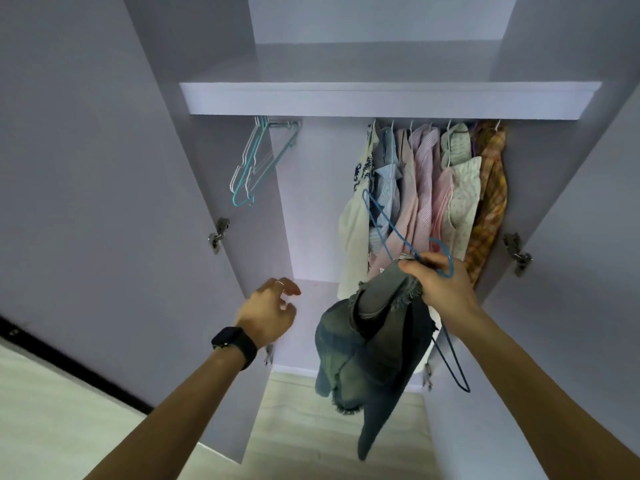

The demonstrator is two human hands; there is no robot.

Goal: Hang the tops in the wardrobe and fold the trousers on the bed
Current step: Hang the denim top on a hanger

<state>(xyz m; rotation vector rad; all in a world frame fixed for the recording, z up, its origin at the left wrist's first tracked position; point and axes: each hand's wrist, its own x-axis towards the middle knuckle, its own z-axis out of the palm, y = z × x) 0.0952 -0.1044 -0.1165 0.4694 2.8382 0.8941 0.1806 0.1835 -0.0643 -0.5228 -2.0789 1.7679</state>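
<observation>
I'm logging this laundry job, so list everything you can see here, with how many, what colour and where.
wardrobe: one, pale lilac, doors open, straight ahead
shelf: one, pale lilac, across the top
empty hangers: several, teal and white, under the shelf, left
hung tops: a row, count unclear, pastels and orange plaid, under the shelf, right
hinges: four, metal, door edges
floor: light wood, below
blue hanger: one, in right grip
denim garment: one, faded blue-grey, hanging from right grip
watch: one, black, left wrist
ring: one, thin, left finger
left grip: open, holds nothing
right grip: holds hanger and garment
</observation>
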